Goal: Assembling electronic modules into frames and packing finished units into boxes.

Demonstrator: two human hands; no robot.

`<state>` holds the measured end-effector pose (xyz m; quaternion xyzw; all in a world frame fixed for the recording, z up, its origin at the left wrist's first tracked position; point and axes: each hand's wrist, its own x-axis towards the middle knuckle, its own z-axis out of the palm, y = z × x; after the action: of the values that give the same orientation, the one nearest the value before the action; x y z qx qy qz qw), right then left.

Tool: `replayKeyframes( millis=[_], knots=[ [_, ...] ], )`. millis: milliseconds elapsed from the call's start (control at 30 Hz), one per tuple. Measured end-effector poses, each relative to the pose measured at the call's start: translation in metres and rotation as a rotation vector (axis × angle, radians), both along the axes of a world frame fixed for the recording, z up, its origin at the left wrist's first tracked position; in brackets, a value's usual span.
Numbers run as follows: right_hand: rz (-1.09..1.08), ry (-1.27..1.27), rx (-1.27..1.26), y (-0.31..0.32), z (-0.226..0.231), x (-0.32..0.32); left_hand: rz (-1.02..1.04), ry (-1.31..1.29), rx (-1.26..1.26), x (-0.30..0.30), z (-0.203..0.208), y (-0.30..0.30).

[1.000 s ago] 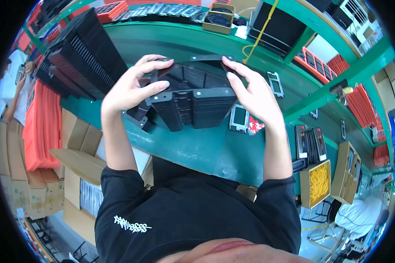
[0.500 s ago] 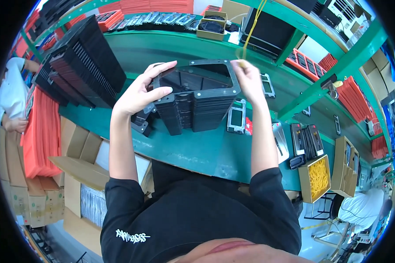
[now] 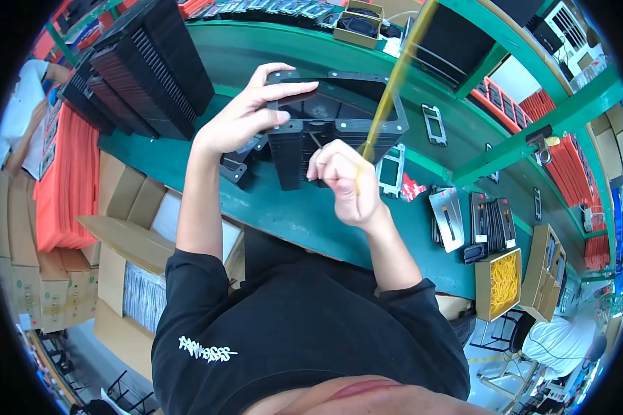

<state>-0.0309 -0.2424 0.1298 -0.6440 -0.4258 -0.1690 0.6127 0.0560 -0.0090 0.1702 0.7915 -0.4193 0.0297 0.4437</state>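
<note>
Left hand: the left hand (image 3: 246, 114) lies flat and open-fingered along the left edge of a stack of black trays (image 3: 332, 128), steadying it on the green workbench (image 3: 284, 207) rather than clasping it.
Right hand: the right hand (image 3: 342, 180) is closed in a fist around a yellow rubber band (image 3: 387, 97), which runs taut from the fist up and across the right side of the stack.
Change: half a second ago both hands were spread on the two sides of the stack; now the right one has come off it and pulls the band, so the banding of the stack looks to be under way.
Stack: sits at the middle of the bench, its top tray slightly tilted toward the left hand.
Nearby: small framed screen parts (image 3: 391, 173) lie just right of the stack; more trays lean in a tall dark row (image 3: 145, 69) at the left; a box of yellow rubber bands (image 3: 505, 283) stands at the bench's right end.
In the way: the loose black parts (image 3: 239, 166) beside the stack's lower left crowd the band's path there.
Others: another person's sleeve (image 3: 21, 111) shows at far left, apart from this work.
</note>
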Motion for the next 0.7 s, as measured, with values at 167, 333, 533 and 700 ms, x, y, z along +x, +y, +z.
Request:
replayKeyframes(
  millis=[167,333,533,700],
  knots=[
    [-0.058,0.013,-0.024,0.003,0.004,0.001,0.032,-0.138,0.026,-0.009,0.004,-0.001],
    [-0.112,0.137,0.050,0.007,0.025,0.009,0.129,-0.255,0.119,-0.003,0.009,-0.008],
    [-0.023,-0.003,0.312,-0.011,0.088,0.018,0.258,0.492,-0.756,0.018,-0.007,0.027],
    [-0.064,0.105,0.400,-0.085,0.067,0.024,0.946,-0.134,-0.257,-0.008,-0.101,0.065]
  ],
)
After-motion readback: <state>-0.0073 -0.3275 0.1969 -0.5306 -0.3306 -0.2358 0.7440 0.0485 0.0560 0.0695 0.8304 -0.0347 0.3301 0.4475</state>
